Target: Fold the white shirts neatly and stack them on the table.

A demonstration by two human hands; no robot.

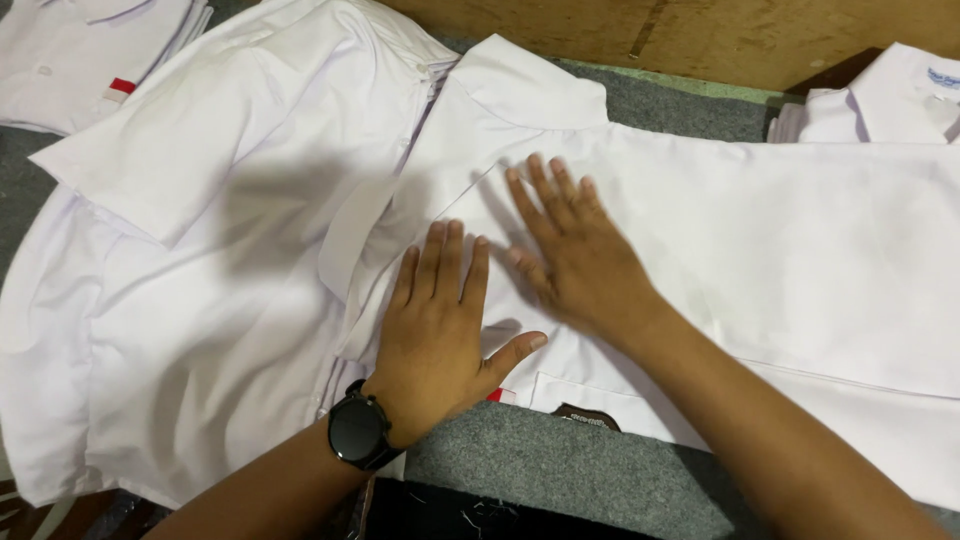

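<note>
- The fingers [445, 262] of the left hand [437, 335] are lying flat and slightly spread on the white shirt [760, 250], gripping nothing; the fingers [545, 195] of the right hand [575, 255] are also stretched out open, pressing flat on the same cloth just beside the left hand.
- The white shirt is lying spread across the grey desk [560, 480], its collar [525, 85] pointing away from the person.
- A black round wristwatch [358, 432] is sitting on the left wrist, near the shirt's closest edge.
- Four white shirts are showing in all: the one under the hands, a second shirt [190, 250] overlapping its left side, a folded one [80, 50] far left of it and another [890, 100] at its right.
- The cloth is looking smooth, thin and woven, with stitched seams and soft creases.
- A small red patch [496, 396] is peeking out by the left thumb; a dark brown badge [587, 418] is sitting on the shirt's near edge; a red and white tag [118, 90] is showing on the far-left folded shirt.
- A brown wooden board [700, 35] is standing beyond the collar.
</note>
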